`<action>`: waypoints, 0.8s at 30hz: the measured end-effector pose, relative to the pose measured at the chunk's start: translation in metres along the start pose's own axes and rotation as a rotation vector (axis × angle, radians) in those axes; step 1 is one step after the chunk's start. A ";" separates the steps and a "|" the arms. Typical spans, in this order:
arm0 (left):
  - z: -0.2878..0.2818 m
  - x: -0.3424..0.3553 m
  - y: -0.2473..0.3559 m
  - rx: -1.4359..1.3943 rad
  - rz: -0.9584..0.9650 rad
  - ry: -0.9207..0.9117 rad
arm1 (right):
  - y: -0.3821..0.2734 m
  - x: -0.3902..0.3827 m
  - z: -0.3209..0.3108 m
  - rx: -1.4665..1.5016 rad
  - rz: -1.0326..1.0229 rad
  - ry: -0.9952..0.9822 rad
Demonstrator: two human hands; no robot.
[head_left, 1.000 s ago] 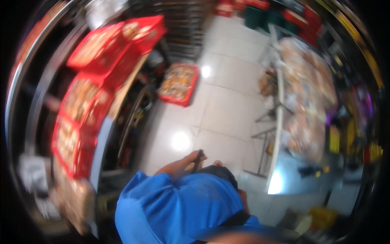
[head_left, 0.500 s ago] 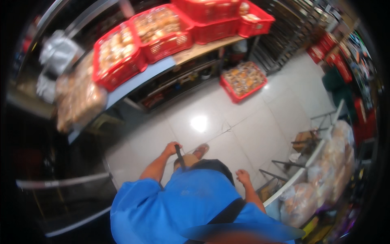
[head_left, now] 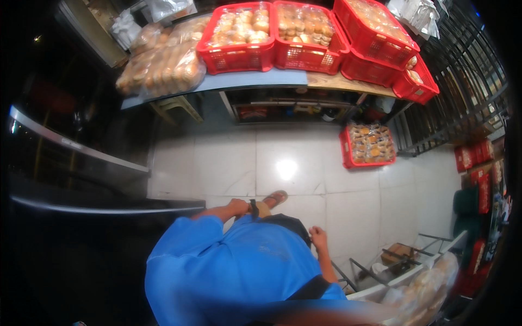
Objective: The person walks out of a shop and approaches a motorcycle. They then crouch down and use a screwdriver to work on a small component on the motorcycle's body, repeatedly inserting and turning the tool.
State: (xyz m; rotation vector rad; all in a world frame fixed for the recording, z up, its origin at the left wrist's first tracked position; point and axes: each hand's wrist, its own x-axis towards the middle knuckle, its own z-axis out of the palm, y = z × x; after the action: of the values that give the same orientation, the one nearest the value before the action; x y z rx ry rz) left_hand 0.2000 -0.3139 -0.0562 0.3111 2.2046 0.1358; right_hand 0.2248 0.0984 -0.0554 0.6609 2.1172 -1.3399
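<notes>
My left hand [head_left: 237,207] is closed at my waist, with a black strap [head_left: 254,208] at its fingers; it appears to grip the strap. At my right side hangs my right hand [head_left: 318,238], its fingers loosely curled, and nothing shows in them. Both hands are well apart from the table. Across the floor, red crates [head_left: 239,58] of packaged bread rolls [head_left: 247,26] line the long table [head_left: 255,79]. Bagged loaves [head_left: 168,68] lie at its left end. Another red crate [head_left: 348,154] of small packed baked goods [head_left: 372,144] stands on the floor.
Black metal racks [head_left: 462,81] stand at the far right. A white-edged table [head_left: 375,290] with bagged bread [head_left: 427,288] is close on my right, its dark legs reaching over the floor. A dark cabinet [head_left: 109,212] stands at my left. Pale tiles [head_left: 293,146] cover the floor between.
My view has turned right, levelling the long table across the top. My left hand has shifted slightly down and inward by the strap; my right hand still hangs at my side.
</notes>
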 end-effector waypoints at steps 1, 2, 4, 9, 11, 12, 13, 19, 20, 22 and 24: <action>-0.010 0.003 0.007 0.079 0.049 -0.055 | 0.007 -0.007 -0.004 -0.070 -0.015 0.010; -0.015 -0.003 0.020 -0.051 -0.012 -0.043 | 0.014 -0.015 -0.009 -0.139 -0.029 0.020; -0.003 -0.011 0.013 -0.049 0.135 0.034 | 0.028 -0.031 -0.016 -0.179 0.005 0.015; -0.041 -0.061 0.030 -0.090 0.248 0.037 | 0.102 -0.037 -0.041 -0.179 -0.023 0.049; -0.053 -0.097 0.041 -0.150 0.253 0.135 | 0.102 -0.040 -0.043 -0.135 0.066 0.066; -0.061 -0.113 0.046 -0.196 0.235 0.166 | 0.101 -0.041 -0.043 -0.118 0.117 0.071; -0.064 -0.129 0.053 -0.276 0.183 0.149 | 0.095 -0.040 -0.042 -0.127 0.086 0.058; -0.016 -0.135 0.029 -0.067 0.116 -0.150 | 0.031 -0.021 -0.026 -0.141 -0.057 0.077; -0.011 -0.134 0.024 -0.102 0.135 -0.140 | 0.025 -0.016 -0.024 -0.149 -0.082 0.064; -0.007 -0.128 0.018 -0.136 0.138 -0.206 | 0.022 0.004 -0.019 -0.160 -0.134 0.046; 0.012 -0.129 0.011 -0.224 0.128 -0.231 | 0.027 0.027 -0.008 -0.200 -0.208 0.047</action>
State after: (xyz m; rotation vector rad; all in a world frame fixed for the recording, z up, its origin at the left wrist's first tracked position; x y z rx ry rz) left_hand 0.2869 -0.3378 0.0375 0.3251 1.9196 0.3947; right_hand 0.2216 0.1198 -0.0884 0.4033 2.3727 -1.2053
